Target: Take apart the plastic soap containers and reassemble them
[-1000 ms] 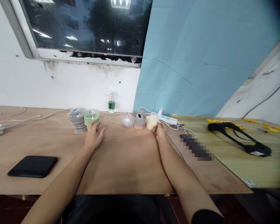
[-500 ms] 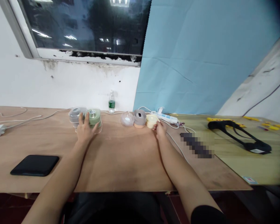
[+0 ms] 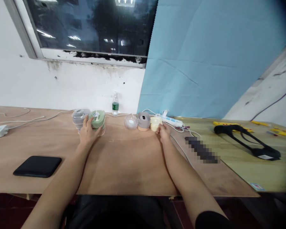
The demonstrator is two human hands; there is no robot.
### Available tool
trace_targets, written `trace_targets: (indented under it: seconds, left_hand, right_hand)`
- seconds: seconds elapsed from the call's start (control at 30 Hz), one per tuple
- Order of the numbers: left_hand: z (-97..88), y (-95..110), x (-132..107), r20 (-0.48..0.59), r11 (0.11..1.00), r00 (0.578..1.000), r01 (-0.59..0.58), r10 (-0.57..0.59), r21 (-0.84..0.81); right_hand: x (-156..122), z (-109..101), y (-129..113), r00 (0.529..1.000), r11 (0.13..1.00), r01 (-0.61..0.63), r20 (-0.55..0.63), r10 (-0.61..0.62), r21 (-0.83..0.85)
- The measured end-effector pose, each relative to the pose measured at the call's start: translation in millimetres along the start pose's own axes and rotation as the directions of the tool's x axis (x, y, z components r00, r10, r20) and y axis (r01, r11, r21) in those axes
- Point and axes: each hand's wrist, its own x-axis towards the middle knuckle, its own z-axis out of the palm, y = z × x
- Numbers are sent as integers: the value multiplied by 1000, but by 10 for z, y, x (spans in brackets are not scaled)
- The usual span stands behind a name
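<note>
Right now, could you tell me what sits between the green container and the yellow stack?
The head view shows a clear dome and a grey-topped container.

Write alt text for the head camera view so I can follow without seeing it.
Two bare hands reach across a plywood table: the left hand is at a grey container stack and a green container, and the right hand is at a cream round stack. A water bottle stands behind them.
</note>
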Motion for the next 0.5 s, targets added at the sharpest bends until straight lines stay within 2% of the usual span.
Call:
trace_targets:
  seconds: [0.17, 0.3, 0.43, 0.5]
  left_hand:
    - [-13, 5, -21, -34, 994, 998, -51, 48, -93]
    - [-26, 94, -87, -36, 973, 989, -148, 144, -174]
    - [-8, 275, -209, 78, 937, 965, -223, 252, -270]
    - [19, 371, -273, 158, 914, 935, -258, 318, -313]
  right_hand:
    - [-9, 8, 1, 1000, 999, 1, -11, -1, -52]
    - [44, -12, 34, 1000, 1000, 6, 13, -6, -20]
    - [69, -28, 42, 999, 999, 39, 22, -38, -34]
    - [63, -21, 32, 999, 999, 40, 30, -39, -35]
